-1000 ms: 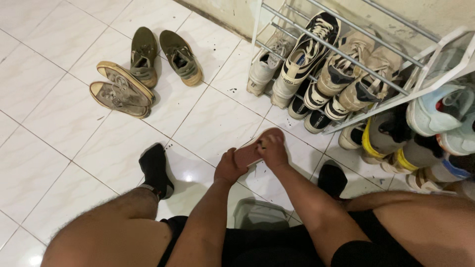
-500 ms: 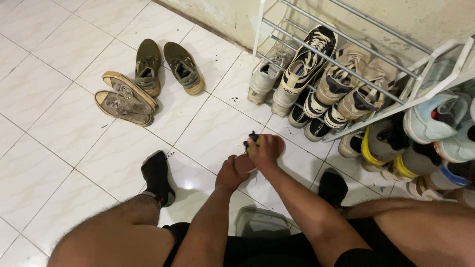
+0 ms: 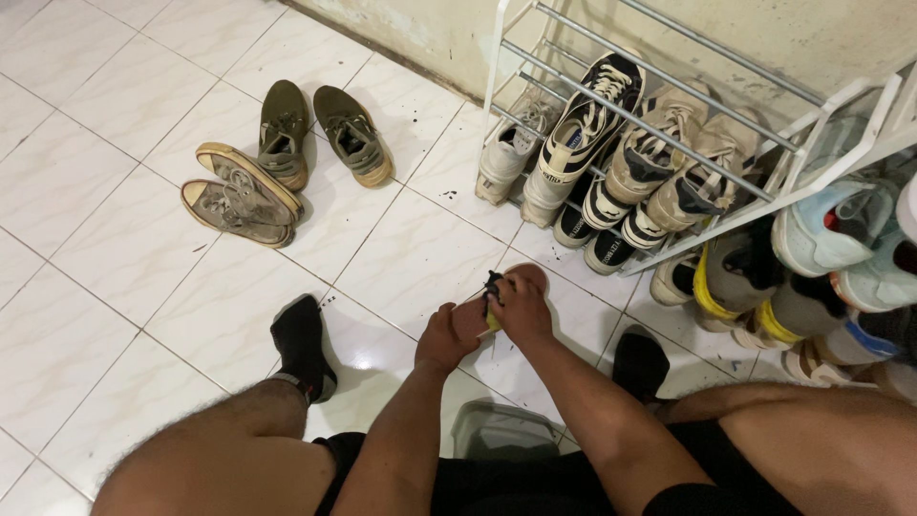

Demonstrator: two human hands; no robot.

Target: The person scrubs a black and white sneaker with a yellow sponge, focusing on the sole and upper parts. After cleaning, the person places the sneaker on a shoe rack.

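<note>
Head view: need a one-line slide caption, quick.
Seated person's left hand steadies a brown shoe sole while the right hand works a small brush over it, beside a white shoe rack.

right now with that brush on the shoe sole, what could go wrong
1. Black specks already dot the white floor tiles; more brushing may scatter dirt there.
2. The left hand grips only the end of the shoe, so it might twist under the small brush in the right hand.

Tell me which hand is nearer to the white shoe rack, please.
Right. The right hand works on the brown shoe sole just below the white shoe rack; the left hand holds it farther back.
</note>
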